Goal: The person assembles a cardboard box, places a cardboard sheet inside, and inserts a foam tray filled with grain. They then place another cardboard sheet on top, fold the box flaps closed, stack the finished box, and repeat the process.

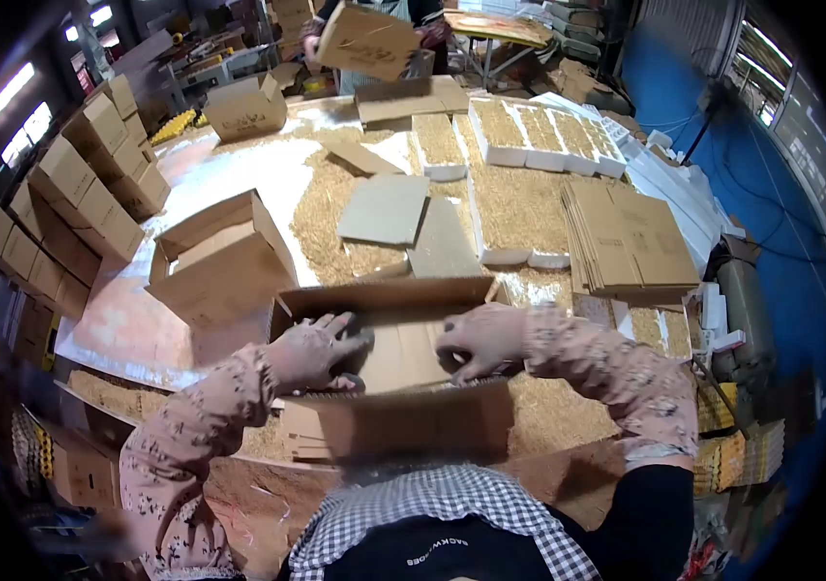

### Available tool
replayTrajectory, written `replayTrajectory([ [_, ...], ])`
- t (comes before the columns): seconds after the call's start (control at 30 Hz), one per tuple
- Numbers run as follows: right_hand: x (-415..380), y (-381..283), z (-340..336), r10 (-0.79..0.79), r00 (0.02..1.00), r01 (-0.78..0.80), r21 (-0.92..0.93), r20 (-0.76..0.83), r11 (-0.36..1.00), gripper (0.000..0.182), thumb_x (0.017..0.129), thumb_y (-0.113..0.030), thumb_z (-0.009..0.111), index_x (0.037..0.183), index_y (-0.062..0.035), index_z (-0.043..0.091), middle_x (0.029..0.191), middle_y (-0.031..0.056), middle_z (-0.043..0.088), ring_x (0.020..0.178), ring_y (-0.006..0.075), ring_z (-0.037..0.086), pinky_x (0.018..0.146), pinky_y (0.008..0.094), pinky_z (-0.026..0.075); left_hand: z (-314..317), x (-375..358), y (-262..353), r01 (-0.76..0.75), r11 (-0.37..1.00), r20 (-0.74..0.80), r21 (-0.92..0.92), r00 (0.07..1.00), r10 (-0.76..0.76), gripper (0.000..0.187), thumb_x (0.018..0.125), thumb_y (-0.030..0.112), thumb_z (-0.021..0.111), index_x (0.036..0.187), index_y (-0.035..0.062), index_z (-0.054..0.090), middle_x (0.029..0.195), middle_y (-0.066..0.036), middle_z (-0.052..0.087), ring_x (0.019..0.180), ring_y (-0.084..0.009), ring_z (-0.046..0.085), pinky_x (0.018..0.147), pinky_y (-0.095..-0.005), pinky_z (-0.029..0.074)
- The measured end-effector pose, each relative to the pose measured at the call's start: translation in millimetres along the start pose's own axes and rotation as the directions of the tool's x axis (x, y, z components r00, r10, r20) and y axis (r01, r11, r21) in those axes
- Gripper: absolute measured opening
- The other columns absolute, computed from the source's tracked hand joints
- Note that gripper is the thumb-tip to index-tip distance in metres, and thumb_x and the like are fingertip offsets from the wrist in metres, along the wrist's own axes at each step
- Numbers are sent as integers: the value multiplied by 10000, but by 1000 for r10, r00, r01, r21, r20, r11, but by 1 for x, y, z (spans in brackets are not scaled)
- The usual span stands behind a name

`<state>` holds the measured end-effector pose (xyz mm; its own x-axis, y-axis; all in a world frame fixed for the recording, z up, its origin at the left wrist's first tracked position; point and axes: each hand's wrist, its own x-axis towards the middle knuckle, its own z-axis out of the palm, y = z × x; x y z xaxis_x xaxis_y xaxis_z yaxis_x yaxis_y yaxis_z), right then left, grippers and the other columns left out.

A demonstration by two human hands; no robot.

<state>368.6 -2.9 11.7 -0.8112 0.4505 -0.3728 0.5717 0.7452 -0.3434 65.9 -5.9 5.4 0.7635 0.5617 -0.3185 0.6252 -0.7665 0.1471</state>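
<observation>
An open cardboard box (393,286) lies right in front of me, its inside facing up. Both my gloved hands reach into it from the two sides. My left hand (321,353) is at the left inner wall, fingers spread and holding nothing. At the right end, my right hand (482,341) points inward with bent fingers, a dark gap showing between thumb and fingers. Between the hands is a lighter cardboard panel (403,353) on the box's bottom. Under the near side of the box, folded cardboard (306,431) sticks out.
Another open box (224,261) stands to the left, near stacked closed boxes (93,203). Grey boards (384,208) lie beyond my box on straw-like material. Flattened cartons (630,237) are piled at right, beside white trays (505,155). Across the table a person holds a carton (369,41).
</observation>
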Motion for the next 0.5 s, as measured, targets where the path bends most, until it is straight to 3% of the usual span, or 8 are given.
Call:
replayTrajectory([
  [0.03,-19,4,-7,-91,986,99,50,-142,994,472,788,-429,659,1115,-98,580,997,127,624,916,313,629,808,401,494,-3,-10,-7,-123,992,-166,8,979,122,625,825,459,634,1334,130,477,1359,-219,427,1223,-376,458,1015,-479,396],
  [0.1,-66,1,-22,31,849,47,134,-527,990,442,808,-401,622,1153,-128,575,1058,104,598,1010,269,594,900,432,446,-34,-45,-13,-230,971,-308,70,920,241,505,849,396,600,1281,143,537,1328,-164,486,1224,-340,474,1041,-475,382],
  [0.13,-68,8,-14,34,853,46,140,-521,989,442,808,-401,622,1153,-128,575,1058,104,598,1010,269,594,900,432,446,-35,-65,-24,-244,968,-305,62,919,251,456,854,372,582,1254,153,562,1312,-142,507,1228,-327,476,1061,-484,358],
  [0.2,-58,22,12,-282,846,101,-382,-452,918,430,818,-379,602,1193,-171,566,1151,74,552,1129,213,516,1000,483,343,-15,-75,-33,-284,958,-278,37,918,283,378,856,351,557,1187,179,620,1308,-108,524,1279,-301,438,1119,-513,256],
  [0.23,-41,18,22,-196,839,30,-317,-508,948,446,815,-397,601,1210,-196,558,1214,56,509,1186,196,450,1040,527,248,-9,-66,-30,-328,941,-259,81,905,338,346,866,342,543,1154,171,629,1278,-97,540,1280,-292,422,1134,-514,211],
  [0.37,5,-10,29,-97,892,-100,-402,-442,910,348,813,-357,614,1108,-175,604,1117,74,534,1125,245,490,1031,522,271,1,0,-23,-480,876,-149,-43,870,469,223,834,332,611,872,115,646,977,-88,571,1069,-282,503,1036,-465,331],
  [0.43,22,-16,41,-96,877,-99,-374,-471,922,297,810,-347,618,1036,-155,599,1091,82,532,1086,259,497,1029,477,306,4,13,-15,-523,851,-189,47,832,522,236,824,334,622,858,101,628,932,-86,558,1021,-286,513,1011,-468,365],
  [0.5,22,-11,57,-136,767,-90,-314,-627,945,279,791,-344,639,975,-142,584,1085,84,532,1075,260,494,986,451,353,27,6,-16,-447,888,-405,106,796,449,287,835,371,609,909,94,626,949,-76,584,1020,-266,533,1009,-456,373],
])
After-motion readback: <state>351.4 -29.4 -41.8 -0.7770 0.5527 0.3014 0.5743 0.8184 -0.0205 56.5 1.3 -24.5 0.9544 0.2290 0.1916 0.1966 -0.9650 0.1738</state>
